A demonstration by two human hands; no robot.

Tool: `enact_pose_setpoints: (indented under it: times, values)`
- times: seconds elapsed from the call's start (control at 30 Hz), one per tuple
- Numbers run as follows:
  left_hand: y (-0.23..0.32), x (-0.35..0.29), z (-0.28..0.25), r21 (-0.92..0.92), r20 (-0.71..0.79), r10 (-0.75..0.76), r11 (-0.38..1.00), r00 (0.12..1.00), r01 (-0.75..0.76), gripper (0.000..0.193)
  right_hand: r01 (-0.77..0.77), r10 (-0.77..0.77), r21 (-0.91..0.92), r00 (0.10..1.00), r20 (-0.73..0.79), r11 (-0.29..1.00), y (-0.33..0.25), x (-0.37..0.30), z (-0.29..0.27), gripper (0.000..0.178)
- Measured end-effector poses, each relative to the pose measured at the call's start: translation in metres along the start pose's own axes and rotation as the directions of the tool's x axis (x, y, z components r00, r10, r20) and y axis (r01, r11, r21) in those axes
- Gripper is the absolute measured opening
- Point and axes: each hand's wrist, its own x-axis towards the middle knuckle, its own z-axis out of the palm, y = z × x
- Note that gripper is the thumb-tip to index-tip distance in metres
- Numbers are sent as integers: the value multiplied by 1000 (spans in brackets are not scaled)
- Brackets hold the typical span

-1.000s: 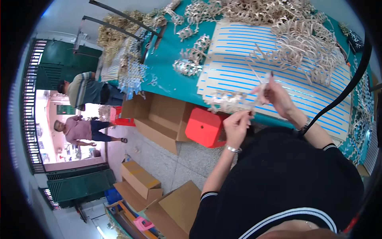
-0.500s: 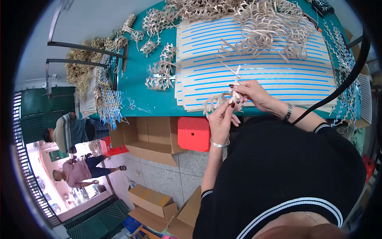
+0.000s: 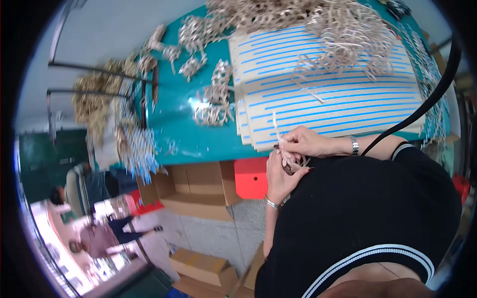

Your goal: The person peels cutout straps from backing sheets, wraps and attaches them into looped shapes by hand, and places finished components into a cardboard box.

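Both my hands are close together in front of my body, at the near edge of the teal table [image 3: 198,151]. In my right hand [image 3: 309,143], thumb and fingers pinch a beige plaited strip [image 3: 278,130], whose narrow end sticks up past the fingertips. My left hand [image 3: 282,180] lies just below, curled around the lower, looped part of the same strip. The fingers hide much of that part. Beyond the hands lies a stack of beige sheets [image 3: 343,105] with blue stripes, and loose curly beige strips [image 3: 348,37] are heaped on its far side.
Small bundles of curly strips [image 3: 213,94] lie left of the sheets. Blue-and-white strips [image 3: 139,149] hang over the table's left end. A black cable [image 3: 422,109] arcs past my right arm. An open carton [image 3: 194,201] and a red stool [image 3: 251,180] stand below; two people are at left.
My hands have come nearer my body, and the left has turned inward around the strip. The whole view has shifted and tilted slightly.
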Motion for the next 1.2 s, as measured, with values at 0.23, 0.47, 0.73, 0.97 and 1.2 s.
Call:
enact_pose_setpoints:
  times: [0.23, 0.47, 0.73, 0.97, 1.2]
  values:
    - [-4, 69, 6, 67, 280, 231, 964, 932, -259, 63, -29, 94, 192, 937, -336, 981, 28, -3, -34, 20]
    - [2, 119, 78, -567, 563, 380, 824, 734, 8, 54, -58, -382, -538, 640, -667, 841, 10, -118, -35, 31]
    - [114, 86, 155, -562, 625, 586, 796, 516, -223, 25, -600, -590, -656, 346, -729, 458, 33, -194, -7, 19]
    - [170, -19, 245, -635, 741, 618, 772, 263, -27, 19, -532, -748, -588, -141, -648, 610, 97, -322, 62, 19]
    - [191, -117, 300, -659, 751, 653, 750, 98, 59, 20, -674, -879, -565, -343, -331, 475, 136, -416, 109, 18]
